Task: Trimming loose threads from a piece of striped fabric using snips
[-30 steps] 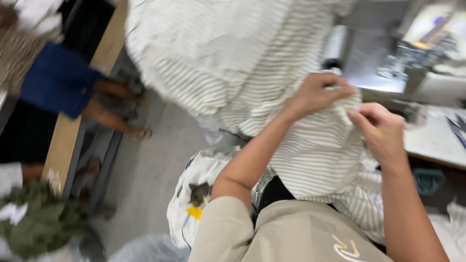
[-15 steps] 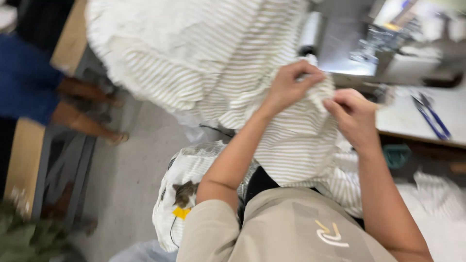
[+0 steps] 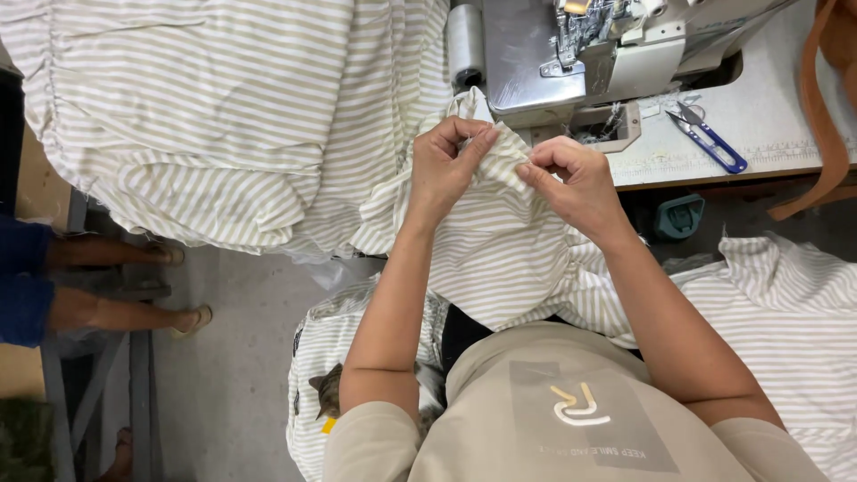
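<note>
Striped fabric (image 3: 500, 259): soft, thin cloth, cream with narrow beige stripes, gathered and creased; it drapes from the counter (image 3: 768, 116) edge down over the person's lap, with a folded edge raised between both hands just in front of the sewing machine.

Left hand (image 3: 446, 165): fingers closed in a pinch on the raised fold of striped fabric, thumb pressed against the fingertips.

Right hand (image 3: 571, 178): fingers curled and closed on the same fold, just beside the left hand; the two hands nearly touch.

Sewing machine (image 3: 571, 49): grey metal body with smooth flat plates, a cluster of small bright fittings at the top, a dull cylindrical part at its left; it stands on the counter, just beyond the hands.

Thread snips (image 3: 707, 138): small, blue handles, short pointed metal blades, lying flat on the pale counter to the right of the machine. A printed ruler strip appears to run along the counter's front edge, though it is too fine to be sure.

Fabric heap (image 3: 205, 116): large mound of the same striped cloth, ruched along one seam, to the left of the hands.

Further striped cloth (image 3: 786, 303): lower right, rumpled.

Another person's legs (image 3: 116, 286): bare, in flat sandals, on the grey floor at far left.
</note>
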